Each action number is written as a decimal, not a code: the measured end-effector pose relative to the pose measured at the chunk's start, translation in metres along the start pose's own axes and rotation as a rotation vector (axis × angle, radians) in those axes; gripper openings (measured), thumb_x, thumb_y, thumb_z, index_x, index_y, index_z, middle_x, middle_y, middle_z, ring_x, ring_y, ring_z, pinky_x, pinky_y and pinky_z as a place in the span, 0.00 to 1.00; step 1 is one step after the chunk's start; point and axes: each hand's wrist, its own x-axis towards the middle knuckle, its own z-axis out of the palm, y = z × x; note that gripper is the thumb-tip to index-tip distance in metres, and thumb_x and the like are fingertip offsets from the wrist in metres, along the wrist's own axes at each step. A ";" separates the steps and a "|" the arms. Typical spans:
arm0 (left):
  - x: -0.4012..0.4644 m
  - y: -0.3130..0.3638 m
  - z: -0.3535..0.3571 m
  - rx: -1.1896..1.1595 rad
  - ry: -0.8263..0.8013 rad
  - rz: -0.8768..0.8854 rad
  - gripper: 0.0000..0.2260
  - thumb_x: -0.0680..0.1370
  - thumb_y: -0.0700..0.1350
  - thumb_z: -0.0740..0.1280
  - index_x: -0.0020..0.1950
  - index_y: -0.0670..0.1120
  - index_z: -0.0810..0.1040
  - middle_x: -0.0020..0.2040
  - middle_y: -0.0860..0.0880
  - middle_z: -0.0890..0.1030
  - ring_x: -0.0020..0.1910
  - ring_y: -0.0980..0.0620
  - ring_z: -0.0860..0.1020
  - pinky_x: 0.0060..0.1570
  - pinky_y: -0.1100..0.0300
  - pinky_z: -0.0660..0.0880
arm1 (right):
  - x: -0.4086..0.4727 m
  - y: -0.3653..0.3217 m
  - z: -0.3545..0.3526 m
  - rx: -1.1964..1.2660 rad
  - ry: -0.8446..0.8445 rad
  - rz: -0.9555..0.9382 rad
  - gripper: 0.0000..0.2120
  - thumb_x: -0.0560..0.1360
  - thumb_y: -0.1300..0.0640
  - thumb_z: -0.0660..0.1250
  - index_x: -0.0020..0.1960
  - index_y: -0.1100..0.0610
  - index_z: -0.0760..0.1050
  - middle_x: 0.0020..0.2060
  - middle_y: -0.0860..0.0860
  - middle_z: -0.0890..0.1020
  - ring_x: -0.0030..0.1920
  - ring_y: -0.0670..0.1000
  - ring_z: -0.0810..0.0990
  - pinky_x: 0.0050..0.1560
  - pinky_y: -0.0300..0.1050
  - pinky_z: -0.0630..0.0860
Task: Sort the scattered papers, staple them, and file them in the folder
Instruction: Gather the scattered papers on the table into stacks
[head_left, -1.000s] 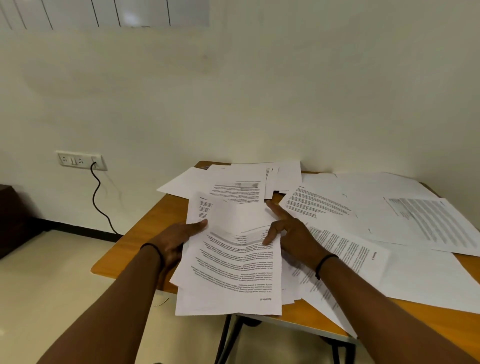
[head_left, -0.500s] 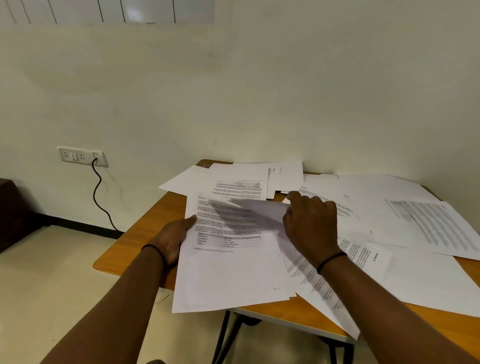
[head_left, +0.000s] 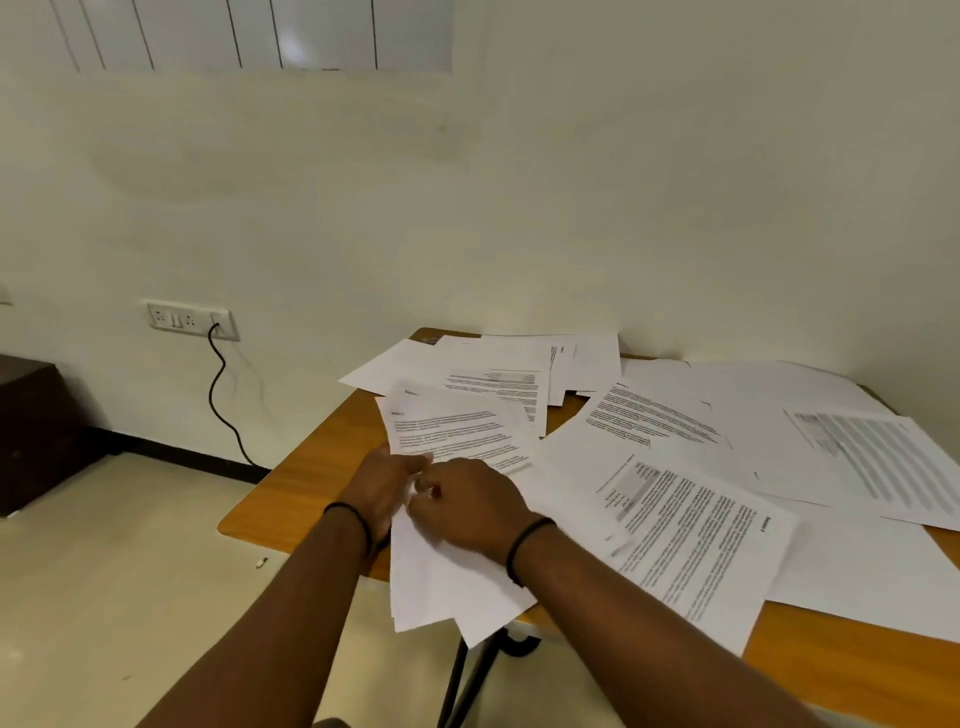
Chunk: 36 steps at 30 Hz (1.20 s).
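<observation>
White printed sheets lie scattered over the wooden surface (head_left: 311, 467); against half a second ago the right hand (head_left: 467, 506) has come off the sheets at the stack's right and joined the left hand (head_left: 382, 483) at the small stack (head_left: 457, 566) on the near left edge. Both hands appear to pinch its top sheet, though grip detail is blurred; sorting is under way, stapler and folder unseen

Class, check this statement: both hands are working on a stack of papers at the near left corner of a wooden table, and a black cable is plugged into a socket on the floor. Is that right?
Not quite. The black cable is plugged into a socket on the wall, not the floor, as the head view shows. The rest holds: left hand and right hand work on a stack of papers at the wooden table's near left corner.
</observation>
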 end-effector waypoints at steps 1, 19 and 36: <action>-0.002 0.000 -0.004 0.038 0.033 0.022 0.16 0.79 0.32 0.63 0.66 0.40 0.76 0.59 0.39 0.83 0.49 0.41 0.83 0.45 0.50 0.80 | 0.002 0.002 -0.002 0.101 -0.002 0.032 0.13 0.77 0.50 0.62 0.41 0.56 0.79 0.42 0.53 0.83 0.45 0.55 0.79 0.46 0.48 0.76; -0.019 0.065 -0.016 0.243 0.055 0.558 0.23 0.69 0.50 0.76 0.62 0.46 0.80 0.57 0.49 0.85 0.55 0.50 0.83 0.53 0.59 0.80 | 0.003 0.041 -0.045 0.876 0.471 0.021 0.14 0.79 0.57 0.68 0.57 0.41 0.71 0.52 0.39 0.79 0.52 0.36 0.79 0.52 0.35 0.79; 0.005 0.005 -0.057 0.363 0.255 0.112 0.10 0.79 0.36 0.67 0.59 0.43 0.78 0.58 0.40 0.81 0.50 0.41 0.81 0.48 0.50 0.78 | -0.035 0.109 -0.016 -0.300 0.029 0.470 0.46 0.70 0.24 0.57 0.77 0.53 0.57 0.73 0.56 0.68 0.73 0.62 0.64 0.70 0.60 0.64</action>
